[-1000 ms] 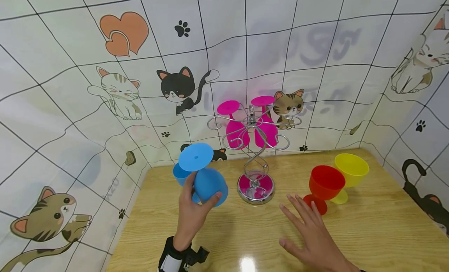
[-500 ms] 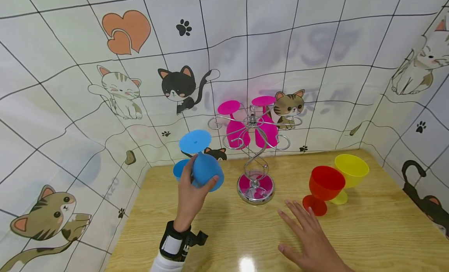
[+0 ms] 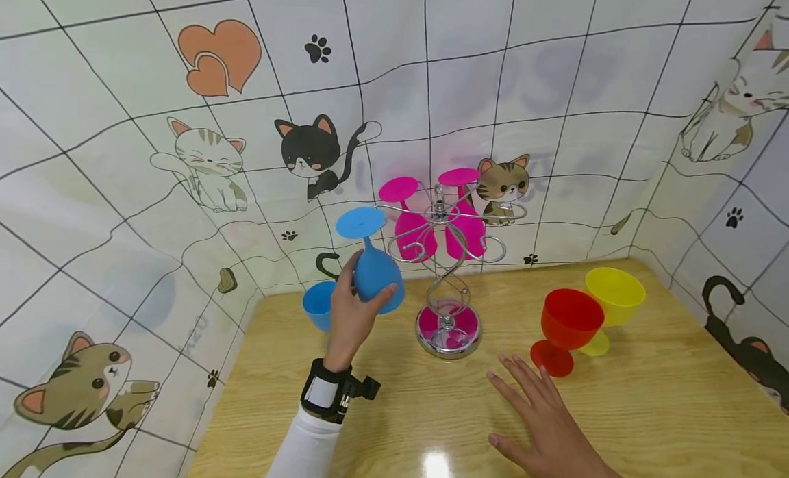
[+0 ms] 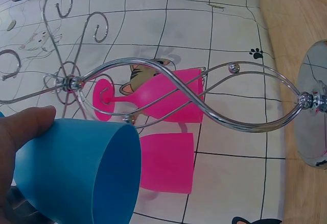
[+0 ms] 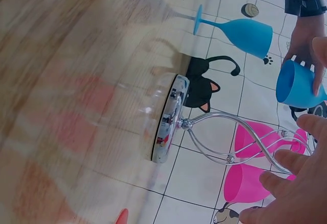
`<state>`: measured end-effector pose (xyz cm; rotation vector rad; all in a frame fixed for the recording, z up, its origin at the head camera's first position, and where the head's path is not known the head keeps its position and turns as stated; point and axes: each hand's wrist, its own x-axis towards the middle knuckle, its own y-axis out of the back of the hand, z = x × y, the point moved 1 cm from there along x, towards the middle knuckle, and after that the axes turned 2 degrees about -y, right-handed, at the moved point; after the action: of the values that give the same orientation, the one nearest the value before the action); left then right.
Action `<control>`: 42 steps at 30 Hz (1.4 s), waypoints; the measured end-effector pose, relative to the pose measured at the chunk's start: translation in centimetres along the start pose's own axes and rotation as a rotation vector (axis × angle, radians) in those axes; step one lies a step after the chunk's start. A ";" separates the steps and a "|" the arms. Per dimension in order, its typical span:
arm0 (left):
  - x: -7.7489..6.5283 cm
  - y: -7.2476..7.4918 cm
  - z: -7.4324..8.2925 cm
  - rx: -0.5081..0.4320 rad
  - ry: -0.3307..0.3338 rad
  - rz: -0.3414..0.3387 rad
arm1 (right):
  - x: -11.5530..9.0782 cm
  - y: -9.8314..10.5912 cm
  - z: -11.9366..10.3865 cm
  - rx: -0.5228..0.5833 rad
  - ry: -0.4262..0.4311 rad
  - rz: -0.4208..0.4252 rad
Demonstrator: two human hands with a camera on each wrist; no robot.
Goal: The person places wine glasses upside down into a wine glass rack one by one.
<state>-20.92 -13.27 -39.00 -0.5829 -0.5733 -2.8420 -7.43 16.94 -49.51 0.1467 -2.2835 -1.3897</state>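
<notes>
No readable text; faint marks (image 3: 196,333) on wall covering (image 3: 468,26) illegible.

Left hand (image 3: 353,317) raised, gripping; right hand (image 3: 545,426) spread, back up.
Left fingers and thumb curled, white-sleeved forearm (image 3: 306,442) extended forward, wrist (image 3: 337,362) strapped; right fingers apart, thumb out sideways.

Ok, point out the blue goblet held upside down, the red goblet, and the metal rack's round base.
Held blue goblet (image 3: 377,274): head view, on its upturned bowl.
Red goblet (image 3: 570,323): head view, on its bowl.
Rack base (image 3: 448,329): head view, near the middle of its shiny top.
</notes>
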 end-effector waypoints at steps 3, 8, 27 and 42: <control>0.5 -0.7 -0.1 0.008 -0.002 -0.023 | 0.0 0.0 0.1 -0.001 -0.007 -0.004; 1.2 -1.9 -0.2 0.031 -0.023 -0.054 | -0.1 -0.1 0.1 0.018 0.001 0.010; 3.5 -3.7 0.2 0.082 -0.080 -0.080 | -0.4 -0.5 0.3 0.025 -0.037 -0.009; 4.8 -3.6 -0.1 0.086 -0.085 -0.070 | -0.4 -0.8 0.2 0.045 -0.023 0.031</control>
<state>-26.19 -10.48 -38.34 -0.6843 -0.7412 -2.8512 -7.31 16.87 -50.39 0.1096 -2.3267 -1.3315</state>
